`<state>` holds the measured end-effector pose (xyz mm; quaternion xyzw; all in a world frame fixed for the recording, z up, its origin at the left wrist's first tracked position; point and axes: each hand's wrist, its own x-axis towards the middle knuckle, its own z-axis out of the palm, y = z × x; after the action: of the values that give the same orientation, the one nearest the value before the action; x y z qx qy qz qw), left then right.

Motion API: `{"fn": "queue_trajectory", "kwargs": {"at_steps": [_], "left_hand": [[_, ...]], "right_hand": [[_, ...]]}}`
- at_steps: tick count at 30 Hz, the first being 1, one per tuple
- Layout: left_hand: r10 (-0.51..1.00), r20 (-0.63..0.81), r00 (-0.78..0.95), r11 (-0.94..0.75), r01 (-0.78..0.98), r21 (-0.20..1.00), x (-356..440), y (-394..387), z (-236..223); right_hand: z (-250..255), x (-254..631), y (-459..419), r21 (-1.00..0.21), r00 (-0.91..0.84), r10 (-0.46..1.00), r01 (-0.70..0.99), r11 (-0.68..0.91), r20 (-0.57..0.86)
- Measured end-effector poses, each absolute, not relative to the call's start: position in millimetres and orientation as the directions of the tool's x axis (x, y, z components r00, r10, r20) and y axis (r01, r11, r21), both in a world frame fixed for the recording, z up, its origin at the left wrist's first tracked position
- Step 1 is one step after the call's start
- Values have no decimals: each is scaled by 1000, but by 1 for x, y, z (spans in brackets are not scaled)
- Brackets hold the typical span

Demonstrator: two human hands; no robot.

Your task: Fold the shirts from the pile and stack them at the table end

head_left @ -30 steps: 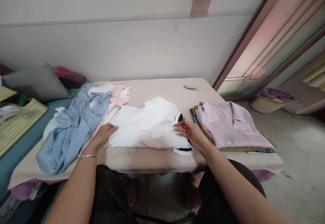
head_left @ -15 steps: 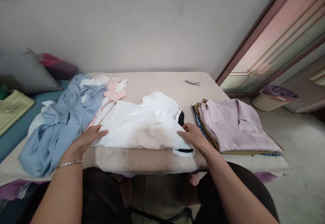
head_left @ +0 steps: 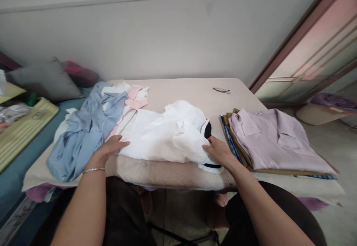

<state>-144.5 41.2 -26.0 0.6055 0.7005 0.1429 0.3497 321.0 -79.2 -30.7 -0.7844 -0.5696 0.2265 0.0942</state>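
Note:
A white shirt with black trim [head_left: 161, 134] lies spread across the near middle of the beige table [head_left: 181, 93]. My left hand [head_left: 107, 150] lies flat on the shirt's left edge, fingers stretched out; a thin bangle circles that wrist. My right hand [head_left: 220, 151] rests on the shirt's right end beside the black collar, fingers curled onto the cloth. Whether they pinch it I cannot make out.
A heap of light blue, white and pink garments [head_left: 92, 127] lies on the table's left. A folded stack topped by a lilac shirt [head_left: 273, 138] sits on the right. A small dark object [head_left: 222, 89] lies at the far edge. Grey pillow [head_left: 41, 78] and bedding lie left.
My right hand dropped from hovering over the collar onto the shirt's right end. My left hand stayed on the left edge. The camera view shifted a little.

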Motion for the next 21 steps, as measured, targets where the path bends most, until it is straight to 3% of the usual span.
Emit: {"fn": "queue_trajectory", "kwargs": {"at_steps": [6,21], "left_hand": [[879,-466,104,289,662,692,-150,33,-22],[887,-456,68,123,919,375,-165,39,-37]], "right_hand": [[-32,331,-78,-452,214,949,840,-299,-229],[-25,335,-92,-433,25,944,884,-176,-330]]}}
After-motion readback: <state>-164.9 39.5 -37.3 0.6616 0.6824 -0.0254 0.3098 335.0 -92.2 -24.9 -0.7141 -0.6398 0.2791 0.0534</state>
